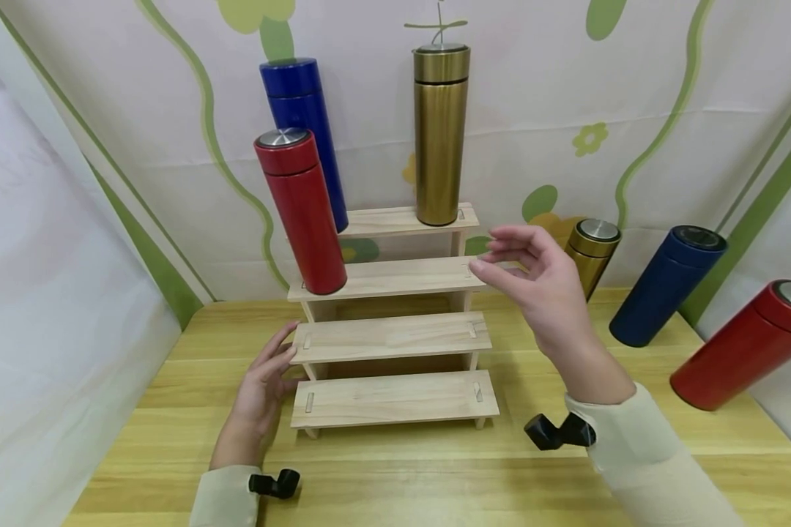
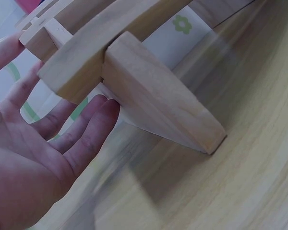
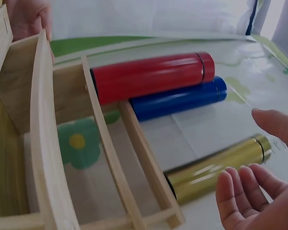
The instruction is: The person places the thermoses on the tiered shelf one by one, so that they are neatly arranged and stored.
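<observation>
A stepped wooden rack point(image 1: 392, 402) stands on the table. My left hand point(image 1: 264, 395) touches its left side at the lower steps, fingers loosely extended, as the left wrist view shows at the wooden edge point(image 2: 81, 62). My right hand point(image 1: 547, 293) hovers by the right end of the third step, fingers bent with nothing between them. On the top step a blue thermos point(image 1: 303, 110) is at the left and a gold thermos point(image 1: 440, 139) at the right. Below the blue one, a red thermos point(image 1: 303, 212) stands at the left of the third step.
Right of the rack, a small gold thermos point(image 1: 592, 252), a dark blue thermos point(image 1: 666, 285) and a red thermos point(image 1: 748, 344) stand on the wooden table point(image 1: 435, 483). A patterned cloth point(image 1: 369, 132) hangs behind. The two lower steps carry nothing.
</observation>
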